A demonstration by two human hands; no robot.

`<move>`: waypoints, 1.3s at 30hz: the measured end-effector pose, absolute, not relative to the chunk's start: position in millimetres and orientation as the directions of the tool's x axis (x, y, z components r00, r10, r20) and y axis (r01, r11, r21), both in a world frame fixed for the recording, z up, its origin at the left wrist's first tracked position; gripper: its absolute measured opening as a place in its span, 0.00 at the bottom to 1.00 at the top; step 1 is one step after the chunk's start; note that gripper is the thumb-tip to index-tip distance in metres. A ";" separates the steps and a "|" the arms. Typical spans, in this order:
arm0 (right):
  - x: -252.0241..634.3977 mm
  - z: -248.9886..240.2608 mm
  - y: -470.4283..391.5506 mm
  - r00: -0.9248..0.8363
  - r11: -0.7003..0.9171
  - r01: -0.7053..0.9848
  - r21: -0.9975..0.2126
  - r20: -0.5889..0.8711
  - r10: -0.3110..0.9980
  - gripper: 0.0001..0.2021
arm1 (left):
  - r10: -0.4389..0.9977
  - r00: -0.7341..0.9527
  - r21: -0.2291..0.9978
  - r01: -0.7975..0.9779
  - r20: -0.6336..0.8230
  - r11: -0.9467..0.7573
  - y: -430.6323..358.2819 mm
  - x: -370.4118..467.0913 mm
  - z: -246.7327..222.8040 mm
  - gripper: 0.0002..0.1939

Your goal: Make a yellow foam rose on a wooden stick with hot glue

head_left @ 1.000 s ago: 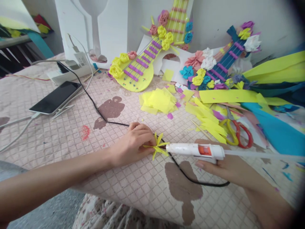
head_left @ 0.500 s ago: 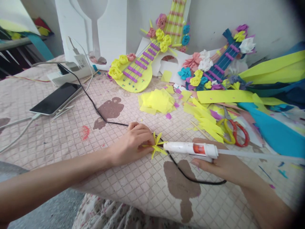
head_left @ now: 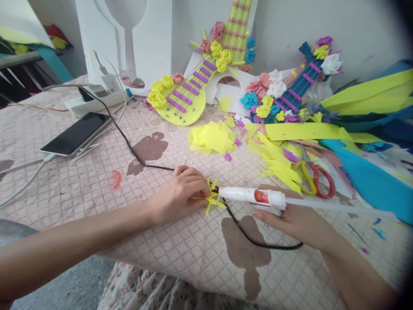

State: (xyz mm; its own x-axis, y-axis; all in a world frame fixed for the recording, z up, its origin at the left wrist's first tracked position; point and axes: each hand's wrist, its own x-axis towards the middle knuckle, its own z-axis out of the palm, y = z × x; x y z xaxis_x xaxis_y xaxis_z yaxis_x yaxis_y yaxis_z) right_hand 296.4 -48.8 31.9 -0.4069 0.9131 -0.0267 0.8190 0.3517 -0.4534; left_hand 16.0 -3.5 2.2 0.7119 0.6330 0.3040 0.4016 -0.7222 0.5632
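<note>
My left hand (head_left: pixel 182 193) rests low over the tablecloth, its fingers closed on a yellow paper flower (head_left: pixel 213 199) with narrow pointed petals spread outward. My right hand (head_left: pixel 293 219) grips a white glue gun (head_left: pixel 251 196) with an orange-red window and a long clear glue stick (head_left: pixel 335 209) sticking out of its back. The gun's tip points left and is at the flower's petals; whether it touches them I cannot tell. A black cord (head_left: pixel 245 232) curves below the gun and passes behind my left hand.
A phone (head_left: pixel 75 133) lies at left near a power strip (head_left: pixel 93 101). Behind are a yellow paper guitar (head_left: pixel 187 105) and a blue one (head_left: pixel 298 90) with paper flowers. Yellow paper squares (head_left: pixel 213 137), scissors (head_left: pixel 314 176) and crepe strips (head_left: pixel 371 172) cover the right side.
The glue gun and my right hand have shifted slightly left, bringing the tip closer over the flower. My left hand and the flower have hardly moved.
</note>
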 end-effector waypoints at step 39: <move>283.3 -12.4 123.6 0.115 0.127 0.809 -0.574 0.366 0.923 0.12 | 0.578 0.688 0.465 0.376 0.440 -0.802 -4.1 11.7 30.4 0.02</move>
